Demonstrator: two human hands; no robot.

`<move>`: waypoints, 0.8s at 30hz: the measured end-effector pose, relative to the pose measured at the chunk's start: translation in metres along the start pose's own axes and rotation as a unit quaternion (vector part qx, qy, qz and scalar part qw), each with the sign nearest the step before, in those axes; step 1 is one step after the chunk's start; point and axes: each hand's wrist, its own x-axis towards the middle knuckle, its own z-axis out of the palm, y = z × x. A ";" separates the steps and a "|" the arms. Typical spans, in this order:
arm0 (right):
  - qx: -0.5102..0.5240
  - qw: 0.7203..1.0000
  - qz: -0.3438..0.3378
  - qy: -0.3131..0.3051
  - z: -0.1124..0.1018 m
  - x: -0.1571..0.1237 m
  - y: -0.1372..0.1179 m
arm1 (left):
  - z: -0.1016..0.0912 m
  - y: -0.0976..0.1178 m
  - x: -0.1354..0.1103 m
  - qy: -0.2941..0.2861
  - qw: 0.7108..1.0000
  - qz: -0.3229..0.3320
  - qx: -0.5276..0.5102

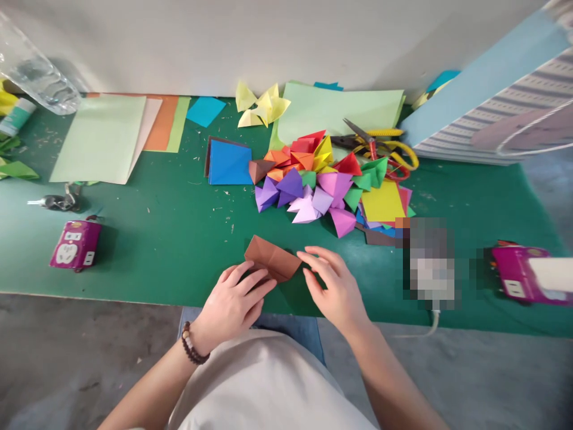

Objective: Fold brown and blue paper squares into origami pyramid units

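A folded brown paper [271, 258] lies on the green mat [170, 239] near its front edge. My left hand [235, 304] rests with its fingers flat on the paper's near left part, pressing it down. My right hand [333, 286] hovers just right of the paper, fingers spread and slightly curled, its fingertips close to the paper's right corner. Beyond the paper sits a heap of folded paper pieces [313, 179] in purple, orange, red, green and pink.
Yellow-handled scissors [380, 143] lie behind the heap. Blue squares [229, 162], pale green sheets [101, 137], yellow folded shapes [262, 106], keys [58, 202] and two magenta boxes [76, 243] [521, 275] lie around. A plastic bottle [33, 74] is at far left, a striped bag [501, 113] at right.
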 end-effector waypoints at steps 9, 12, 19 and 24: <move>-0.067 0.985 -0.147 -0.059 -0.002 0.000 0.005 | -0.013 -0.001 0.009 -0.001 0.996 -0.002 0.094; -0.061 0.980 -0.168 -0.082 -0.005 -0.004 -0.002 | -0.007 0.008 0.006 0.005 0.994 -0.020 0.103; -0.010 0.977 -0.165 -0.138 -0.013 -0.004 0.001 | -0.005 0.005 -0.002 -0.006 0.995 0.020 0.095; 0.036 0.975 -0.144 -0.165 -0.013 0.008 0.005 | -0.003 0.006 -0.002 -0.029 0.992 0.029 0.118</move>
